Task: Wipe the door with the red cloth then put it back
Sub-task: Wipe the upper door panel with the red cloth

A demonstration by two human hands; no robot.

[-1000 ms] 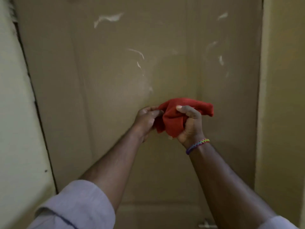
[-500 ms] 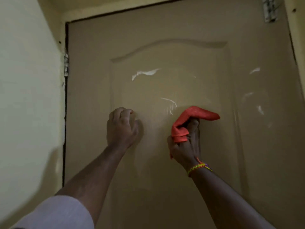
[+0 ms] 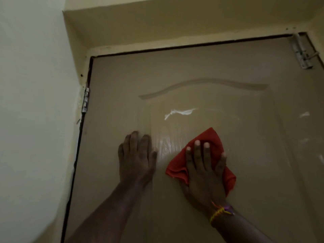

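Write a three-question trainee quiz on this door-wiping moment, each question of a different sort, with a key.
1. True or false: the right hand presses the crumpled red cloth flat against the beige panelled door.
2. Multiple choice: the left hand is (A) gripping the cloth, (B) resting open and bare on the door, (C) pulling the silver hinge.
3. Fill in: the silver sliding bolt sits at the door's top ____ corner in the view.

Key: 1 true; 2 B; 3 right.
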